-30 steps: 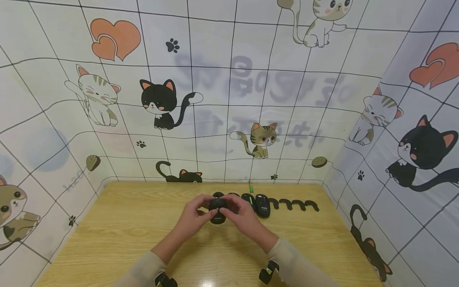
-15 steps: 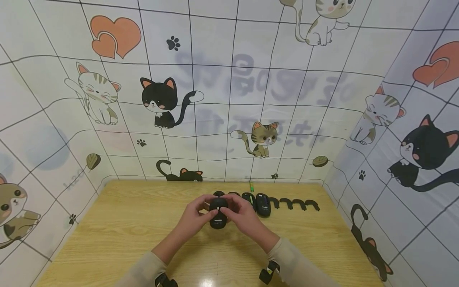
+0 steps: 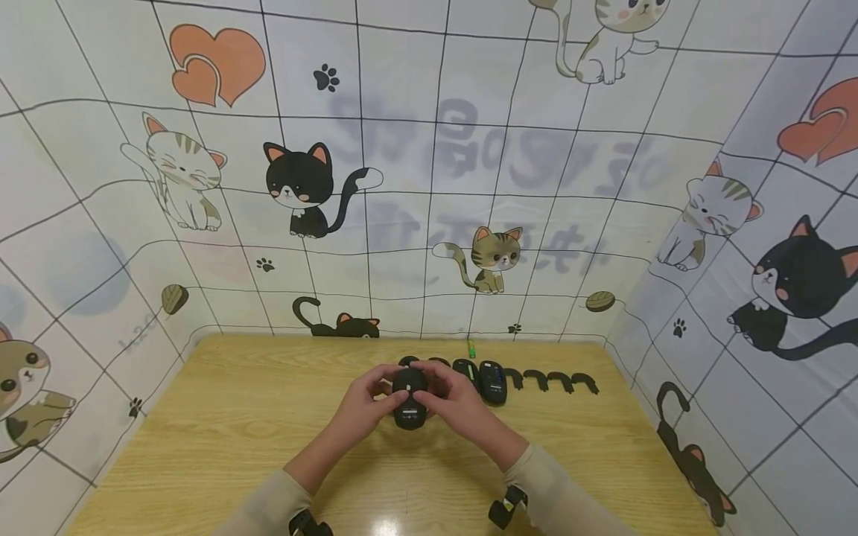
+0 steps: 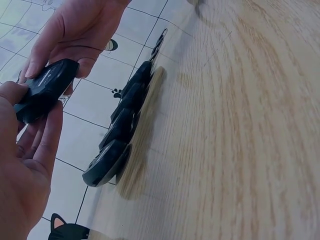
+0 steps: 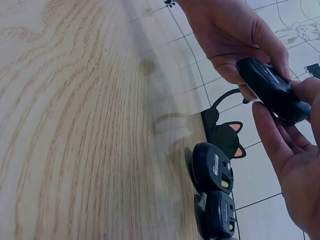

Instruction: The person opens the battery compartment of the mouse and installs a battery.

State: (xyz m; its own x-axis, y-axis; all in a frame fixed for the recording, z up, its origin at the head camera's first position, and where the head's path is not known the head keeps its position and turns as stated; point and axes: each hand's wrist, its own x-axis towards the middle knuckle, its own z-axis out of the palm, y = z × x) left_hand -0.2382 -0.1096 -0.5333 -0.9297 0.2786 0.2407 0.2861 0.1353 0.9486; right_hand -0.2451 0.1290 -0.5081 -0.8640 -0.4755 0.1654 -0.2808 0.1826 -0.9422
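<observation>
A black computer mouse (image 3: 410,415) is held above the table between both hands. The left hand (image 3: 365,406) grips it from the left, thumb on its top, and the right hand (image 3: 457,400) grips it from the right with its thumb on top too. In the left wrist view the mouse (image 4: 49,89) shows pale lettering on its dark shell. The right wrist view shows the same mouse (image 5: 270,89) tilted, with fingers of both hands beneath it. Much of its underside is hidden by the hands.
Behind the hands, several black mice (image 3: 492,383) stand in a row, partly covered. Several black arched shells (image 3: 558,382) continue the row rightward. A small green battery (image 3: 471,349) lies near the back edge of the wooden table (image 3: 268,432). A cat-print cloth (image 3: 402,164) hangs behind.
The mouse has tipped so that more of its top faces the head camera, and it sits slightly lower in view. Both hands keep their grip; the thumbs have shifted only slightly.
</observation>
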